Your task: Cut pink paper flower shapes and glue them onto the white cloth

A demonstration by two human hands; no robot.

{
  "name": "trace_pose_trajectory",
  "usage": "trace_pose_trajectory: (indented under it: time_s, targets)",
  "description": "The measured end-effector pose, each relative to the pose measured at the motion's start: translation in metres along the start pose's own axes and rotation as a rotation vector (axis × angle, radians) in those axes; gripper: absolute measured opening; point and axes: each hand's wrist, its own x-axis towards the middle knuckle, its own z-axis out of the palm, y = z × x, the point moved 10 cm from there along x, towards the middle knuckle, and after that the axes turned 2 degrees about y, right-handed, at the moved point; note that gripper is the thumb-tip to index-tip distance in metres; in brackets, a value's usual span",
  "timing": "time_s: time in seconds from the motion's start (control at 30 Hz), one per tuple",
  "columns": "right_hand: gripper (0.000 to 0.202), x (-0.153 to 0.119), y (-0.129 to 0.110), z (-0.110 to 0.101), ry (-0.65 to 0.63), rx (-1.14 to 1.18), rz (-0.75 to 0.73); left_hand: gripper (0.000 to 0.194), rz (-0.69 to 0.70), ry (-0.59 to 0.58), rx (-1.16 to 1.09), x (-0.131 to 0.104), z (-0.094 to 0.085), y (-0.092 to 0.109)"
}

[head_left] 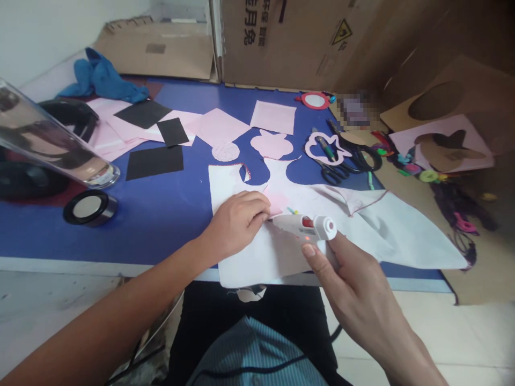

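My right hand [350, 273] is wrapped round a white glue gun [300, 226], whose nozzle points left toward my left fingertips. My left hand [239, 222] has its fingers curled together at the edge of a small pink piece [277, 203]; the fingertips partly hide what they pinch. Both hands are above a large white sheet [257, 262] with cut-out curves along its far edge. A small yellow and blue bit [293, 210] lies beside the pink piece. Just beyond the sheet lie a pink cloud-like shape [271, 145] and a whitish disc [225, 151].
Black pieces [155, 162] and pink sheets [223, 126] lie at the back left. A clear tumbler [60, 136] and round lid [89, 207] stand left. Scissors [364, 158], a pink outline shape [311, 147] and colourful trinkets [428, 176] lie right. Cardboard boxes [281, 48] stand behind.
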Motion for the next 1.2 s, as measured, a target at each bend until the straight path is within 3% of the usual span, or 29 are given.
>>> trace_pose_trajectory:
  time_s: [0.6,1.2]
  targets:
    - [0.032,-0.003,0.009,-0.005,-0.013,0.029,0.023,0.019,0.016,0.007,0.030,-0.001,-0.001,0.001]
    - [0.037,0.004,0.013,-0.016,0.105,-0.017,-0.001,0.021,0.029,-0.013,0.071,-0.001,0.000,0.002]
